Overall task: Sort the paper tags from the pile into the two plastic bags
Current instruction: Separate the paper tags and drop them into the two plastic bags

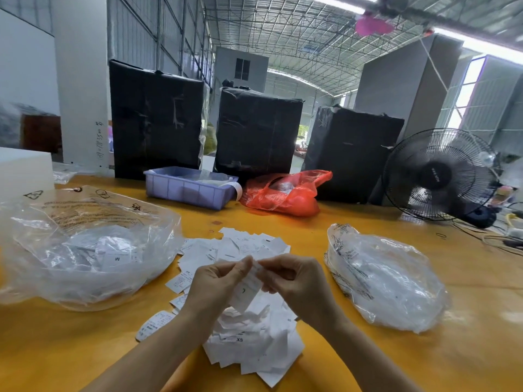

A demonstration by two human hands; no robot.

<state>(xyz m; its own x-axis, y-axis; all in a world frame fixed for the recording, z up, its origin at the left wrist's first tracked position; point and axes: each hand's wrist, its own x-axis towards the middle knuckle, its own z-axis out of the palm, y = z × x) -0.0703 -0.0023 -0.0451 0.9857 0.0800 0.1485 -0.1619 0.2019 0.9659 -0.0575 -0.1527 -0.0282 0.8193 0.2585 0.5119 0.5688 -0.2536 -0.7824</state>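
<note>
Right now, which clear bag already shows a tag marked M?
The larger clear bag on the person's left; an M tag shows through it. The smaller right bag shows no readable tag.

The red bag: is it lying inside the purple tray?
No, the red bag lies on the table to the right of the purple tray, not in it.

— Where are the paper tags (249, 329) lying?
— They're sitting heaped at the table's (368, 363) near edge, one white tag (245, 290) hanging upright above them.
— And the bags?
— The left bag (85, 250) and the right bag (387, 278) are slumping open on either side.
</note>
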